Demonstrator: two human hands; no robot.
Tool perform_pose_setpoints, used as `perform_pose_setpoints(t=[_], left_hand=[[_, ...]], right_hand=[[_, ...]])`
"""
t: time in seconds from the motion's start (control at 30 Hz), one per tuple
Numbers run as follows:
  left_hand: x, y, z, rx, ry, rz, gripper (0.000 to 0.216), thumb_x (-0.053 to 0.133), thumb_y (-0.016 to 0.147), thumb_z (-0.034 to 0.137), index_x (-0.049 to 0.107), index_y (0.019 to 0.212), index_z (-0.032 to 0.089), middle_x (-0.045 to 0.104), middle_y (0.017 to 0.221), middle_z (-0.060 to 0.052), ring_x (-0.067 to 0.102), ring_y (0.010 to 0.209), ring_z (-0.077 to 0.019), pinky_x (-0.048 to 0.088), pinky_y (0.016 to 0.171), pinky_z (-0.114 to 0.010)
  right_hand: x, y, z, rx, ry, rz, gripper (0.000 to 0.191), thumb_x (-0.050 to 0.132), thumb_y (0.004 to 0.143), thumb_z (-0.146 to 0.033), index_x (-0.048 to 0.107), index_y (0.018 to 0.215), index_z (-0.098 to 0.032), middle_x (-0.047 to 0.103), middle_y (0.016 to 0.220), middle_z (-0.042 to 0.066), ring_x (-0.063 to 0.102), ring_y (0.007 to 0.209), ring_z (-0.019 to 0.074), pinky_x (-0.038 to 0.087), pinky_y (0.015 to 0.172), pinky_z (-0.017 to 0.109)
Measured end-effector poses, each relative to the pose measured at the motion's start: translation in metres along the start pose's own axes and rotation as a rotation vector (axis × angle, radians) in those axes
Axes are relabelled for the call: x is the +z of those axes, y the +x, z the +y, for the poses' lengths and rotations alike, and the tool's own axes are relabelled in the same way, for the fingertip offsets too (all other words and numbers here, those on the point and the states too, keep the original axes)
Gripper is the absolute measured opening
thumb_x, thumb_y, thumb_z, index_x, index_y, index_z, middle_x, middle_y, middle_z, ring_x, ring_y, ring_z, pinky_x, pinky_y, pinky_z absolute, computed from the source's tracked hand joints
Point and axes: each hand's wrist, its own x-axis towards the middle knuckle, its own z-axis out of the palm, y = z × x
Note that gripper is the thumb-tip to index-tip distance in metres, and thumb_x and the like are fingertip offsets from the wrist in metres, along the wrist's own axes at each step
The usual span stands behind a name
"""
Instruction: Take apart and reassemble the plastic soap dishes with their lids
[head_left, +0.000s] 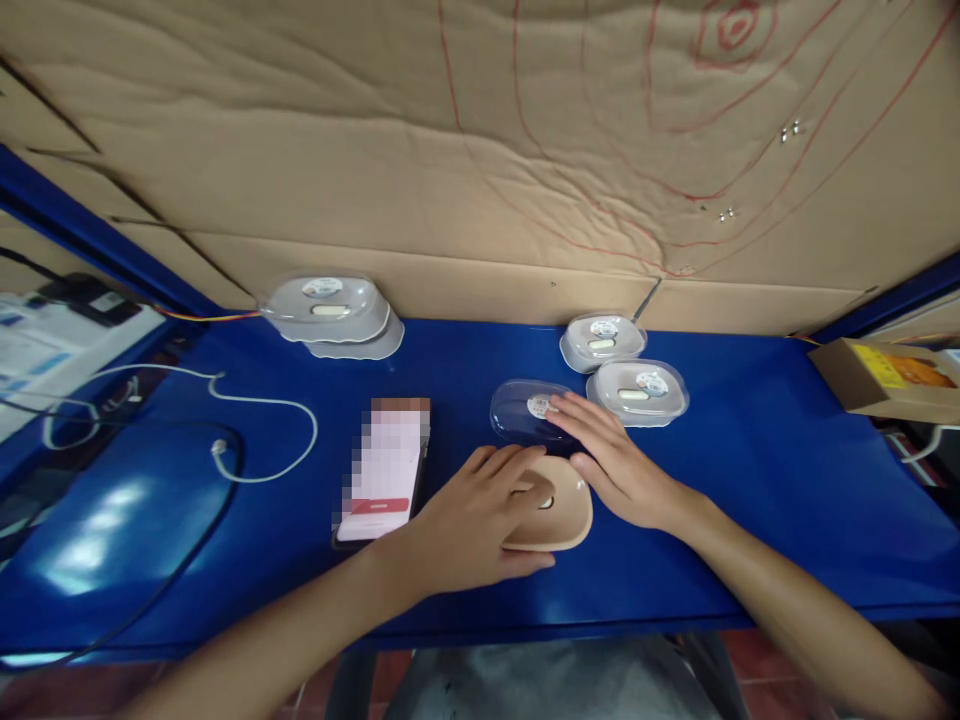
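A beige oval dish (570,510) with a small pale spot at its middle sits on the blue table in front of me. My left hand (480,520) grips it from the left, with the fingers over its far side and the thumb along the near side. Just beyond lies a clear plastic lid (514,410) with a round white label. My right hand (619,465) is open, its fingers stretched flat over the lid's right part. Whether those fingertips press on the lid I cannot tell.
Two lidded grey containers (604,345) stand behind my right hand. More lidded containers (330,300) are stacked at the back left. A phone (382,470) lies left of the dish. Cables (262,478) trail on the left, a cardboard box (862,385) stands right, and a cardboard wall (360,180) closes the back.
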Motion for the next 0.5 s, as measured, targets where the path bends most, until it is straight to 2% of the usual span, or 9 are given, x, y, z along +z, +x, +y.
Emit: perform_pose_setpoints(t=[0.1, 0.23, 0.4, 0.5], left_hand=[[-0.002, -0.001, -0.002, -0.052, -0.050, 0.052, 0.055, 0.068, 0.094, 0.061, 0.062, 0.134, 0.023, 0.056, 0.151, -0.016, 0.055, 0.138, -0.0370, 0.045, 0.111, -0.056], [-0.006, 0.002, -0.001, -0.101, -0.148, 0.094, 0.055, 0.066, 0.096, 0.056, 0.059, 0.138, 0.022, 0.059, 0.150, -0.015, 0.056, 0.138, -0.0353, 0.048, 0.110, -0.055], [-0.010, 0.003, -0.001, -0.095, -0.264, 0.165, 0.051, 0.061, 0.100, 0.057, 0.058, 0.136, 0.021, 0.058, 0.150, -0.014, 0.057, 0.137, -0.0315, 0.048, 0.112, -0.050], [-0.011, 0.003, 0.000, -0.107, -0.287, 0.158, 0.047, 0.060, 0.101, 0.055, 0.058, 0.135, 0.023, 0.058, 0.150, -0.012, 0.057, 0.137, -0.0306, 0.047, 0.111, -0.049]], right_hand=[[-0.007, -0.006, -0.010, -0.065, 0.041, -0.073, 0.071, 0.053, 0.107, -0.050, 0.022, 0.167, -0.030, 0.039, 0.168, 0.011, 0.035, 0.157, 0.0298, 0.036, 0.126, 0.057], [-0.005, -0.007, -0.018, -0.084, 0.053, -0.170, 0.097, 0.071, 0.092, -0.063, 0.023, 0.168, -0.027, 0.039, 0.168, 0.015, 0.036, 0.155, 0.0340, 0.037, 0.125, 0.055], [0.000, -0.007, -0.017, -0.008, 0.138, -0.070, 0.102, 0.080, 0.086, -0.059, 0.024, 0.167, -0.029, 0.040, 0.166, 0.016, 0.042, 0.153, 0.0336, 0.042, 0.123, 0.052], [0.001, -0.009, -0.016, 0.007, 0.176, -0.068, 0.105, 0.082, 0.086, -0.053, 0.020, 0.167, -0.030, 0.037, 0.167, 0.016, 0.040, 0.154, 0.0340, 0.041, 0.124, 0.054]])
